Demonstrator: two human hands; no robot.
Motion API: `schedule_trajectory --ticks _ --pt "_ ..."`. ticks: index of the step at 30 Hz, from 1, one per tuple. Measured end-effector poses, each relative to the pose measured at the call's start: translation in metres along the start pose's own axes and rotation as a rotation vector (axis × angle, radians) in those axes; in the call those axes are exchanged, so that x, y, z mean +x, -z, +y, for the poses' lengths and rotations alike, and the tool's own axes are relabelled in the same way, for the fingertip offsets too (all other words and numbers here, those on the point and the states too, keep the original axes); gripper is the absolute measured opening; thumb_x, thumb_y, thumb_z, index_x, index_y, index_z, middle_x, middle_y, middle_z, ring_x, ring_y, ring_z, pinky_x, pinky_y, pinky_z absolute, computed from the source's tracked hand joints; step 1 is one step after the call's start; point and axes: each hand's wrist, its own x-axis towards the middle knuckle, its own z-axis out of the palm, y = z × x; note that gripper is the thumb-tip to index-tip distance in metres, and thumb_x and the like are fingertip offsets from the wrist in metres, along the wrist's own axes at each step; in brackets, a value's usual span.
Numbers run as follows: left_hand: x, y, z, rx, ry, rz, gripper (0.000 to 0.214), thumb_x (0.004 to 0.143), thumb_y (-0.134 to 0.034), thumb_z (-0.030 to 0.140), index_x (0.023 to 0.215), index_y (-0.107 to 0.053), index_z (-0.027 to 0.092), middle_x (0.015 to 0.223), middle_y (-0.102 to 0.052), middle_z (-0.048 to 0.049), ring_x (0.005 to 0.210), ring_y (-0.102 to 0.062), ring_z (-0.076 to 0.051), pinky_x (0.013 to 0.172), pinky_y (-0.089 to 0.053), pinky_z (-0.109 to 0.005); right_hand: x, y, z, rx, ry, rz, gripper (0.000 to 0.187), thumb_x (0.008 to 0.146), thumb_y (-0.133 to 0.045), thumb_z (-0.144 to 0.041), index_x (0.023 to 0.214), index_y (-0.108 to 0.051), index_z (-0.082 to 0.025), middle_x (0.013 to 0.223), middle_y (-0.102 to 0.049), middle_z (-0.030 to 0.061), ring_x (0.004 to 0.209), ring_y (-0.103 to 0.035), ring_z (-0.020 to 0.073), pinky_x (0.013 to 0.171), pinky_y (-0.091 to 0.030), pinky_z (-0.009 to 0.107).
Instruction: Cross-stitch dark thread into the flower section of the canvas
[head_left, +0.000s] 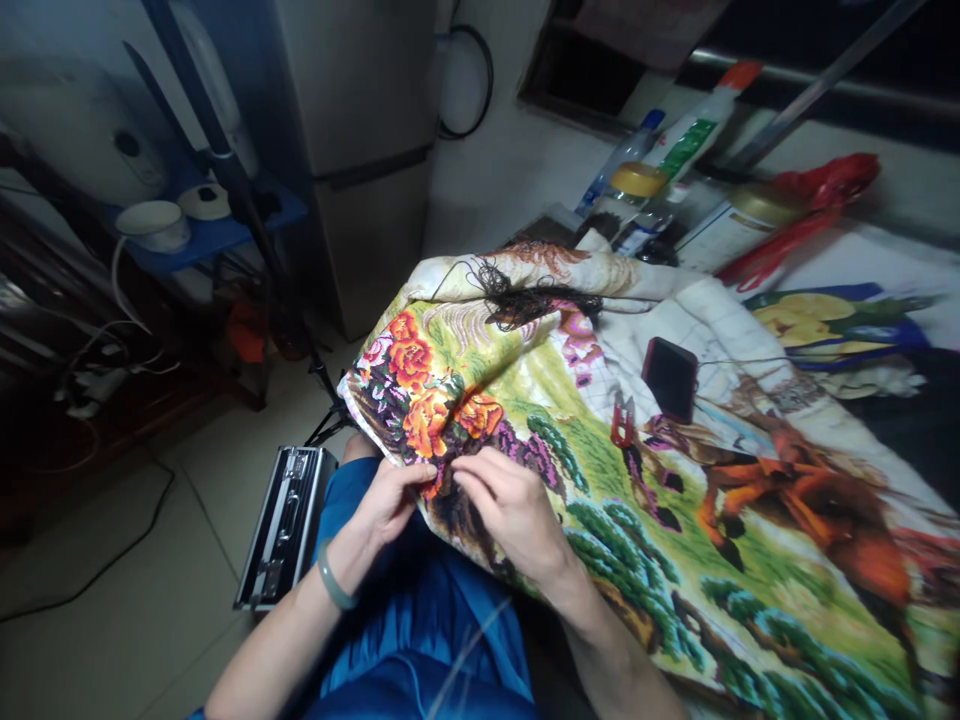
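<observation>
A large cross-stitch cloth [480,400], printed with flowers, greenery and a brown horse, drapes over the table and down toward my lap. My left hand [394,495] grips its near edge, thumb on top beside the orange flowers. Just to the right, my right hand [510,500] is pinched close over the dark part of the pattern; whatever sits between its fingertips is too small to make out. On the cloth lie a bundle of dark thread [529,300], small red-handled thread snips [622,420] and a dark phone [670,378] with a cable.
Bottles [619,160], a yellow-lidded jar [637,180] and a red plastic bag [825,200] crowd the table's back. A silver-edged black case [285,525] stands on the floor at my left, near a tripod [255,220]. Behind are a fridge [367,120] and a blue stool [225,235] holding a white pot.
</observation>
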Motion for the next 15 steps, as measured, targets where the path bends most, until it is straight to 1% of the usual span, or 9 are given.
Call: schedule_trajectory --ticks 1,2,6,7,9,10,12,13,15 --pt "0.000 0.000 0.000 0.002 -0.002 0.002 0.055 0.049 -0.076 0.003 0.102 -0.069 0.016 0.080 -0.074 -0.0026 0.076 -0.068 -0.020 0.084 -0.051 -0.034 0.005 -0.001 0.000 0.005 -0.015 0.055 0.020 0.094 -0.049 -0.018 0.093 -0.069 -0.019 0.083 -0.066 0.0048 0.076 -0.064 0.0162 0.070 -0.046 0.025" --pt "0.000 -0.001 0.000 0.004 -0.003 0.004 0.056 0.048 -0.076 0.003 0.102 -0.069 0.016 0.079 -0.074 -0.0022 0.075 -0.068 -0.020 0.083 -0.052 -0.033 0.010 -0.004 0.000 -0.003 -0.021 0.073 0.021 0.094 -0.049 -0.019 0.091 -0.069 -0.019 0.083 -0.065 0.0050 0.076 -0.064 0.0165 0.070 -0.046 0.025" --pt "0.000 -0.001 0.001 0.006 -0.012 0.021 0.055 0.046 -0.077 0.004 0.100 -0.069 0.013 0.079 -0.075 -0.0041 0.079 -0.069 -0.023 0.086 -0.052 -0.035 0.029 -0.020 -0.004 0.004 -0.014 -0.001 0.019 0.089 -0.051 -0.016 0.077 -0.066 -0.019 0.079 -0.063 0.0048 0.071 -0.061 0.0162 0.064 -0.046 0.025" --pt "0.000 -0.001 0.001 0.005 -0.012 0.019 0.055 0.046 -0.077 0.005 0.100 -0.070 0.013 0.081 -0.075 -0.0051 0.083 -0.070 -0.024 0.087 -0.052 -0.036 0.032 -0.022 -0.005 0.066 -0.022 0.017 0.020 0.088 -0.050 -0.016 0.074 -0.063 -0.019 0.078 -0.063 0.0048 0.071 -0.061 0.0160 0.064 -0.046 0.024" --pt "0.000 -0.001 0.001 0.003 -0.004 0.010 0.056 0.047 -0.079 0.006 0.102 -0.069 0.013 0.086 -0.076 -0.0068 0.088 -0.070 -0.026 0.091 -0.051 -0.038 0.034 -0.018 -0.004 0.298 -0.091 0.096 0.018 0.091 -0.047 -0.021 0.077 -0.058 -0.019 0.074 -0.062 0.0036 0.064 -0.060 0.0143 0.059 -0.047 0.024" --pt "0.000 -0.001 0.002 0.001 0.002 0.004 0.057 0.048 -0.080 0.006 0.104 -0.069 0.013 0.088 -0.076 -0.0073 0.091 -0.070 -0.027 0.092 -0.050 -0.039 0.033 -0.011 -0.002 0.445 -0.142 0.136 0.018 0.093 -0.045 -0.027 0.081 -0.056 -0.019 0.072 -0.062 0.0025 0.057 -0.058 0.0130 0.054 -0.046 0.023" --pt "-0.001 0.000 0.002 -0.008 0.008 -0.001 0.059 0.050 -0.081 0.007 0.107 -0.068 0.015 0.094 -0.076 -0.0078 0.095 -0.069 -0.027 0.095 -0.049 -0.040 0.029 0.013 0.008 0.687 -0.240 0.197 0.022 0.096 -0.041 -0.038 0.090 -0.053 -0.020 0.067 -0.063 0.0003 0.042 -0.051 0.0105 0.042 -0.042 0.021" --pt "0.000 0.000 0.001 -0.014 0.010 0.000 0.060 0.050 -0.082 0.008 0.108 -0.068 0.015 0.096 -0.076 -0.0080 0.096 -0.069 -0.027 0.096 -0.048 -0.041 0.026 0.029 0.016 0.743 -0.264 0.218 0.025 0.096 -0.041 -0.042 0.092 -0.052 -0.020 0.068 -0.064 0.0003 0.039 -0.049 0.0102 0.039 -0.040 0.021" --pt "0.000 0.001 0.001 -0.025 0.015 0.008 0.061 0.051 -0.083 0.009 0.110 -0.067 0.015 0.096 -0.076 -0.0082 0.096 -0.069 -0.027 0.097 -0.047 -0.041 0.019 0.063 0.036 0.707 -0.257 0.250 0.026 0.092 -0.049 -0.045 0.091 -0.053 -0.020 0.068 -0.065 0.0012 0.043 -0.052 0.0111 0.039 -0.041 0.021"
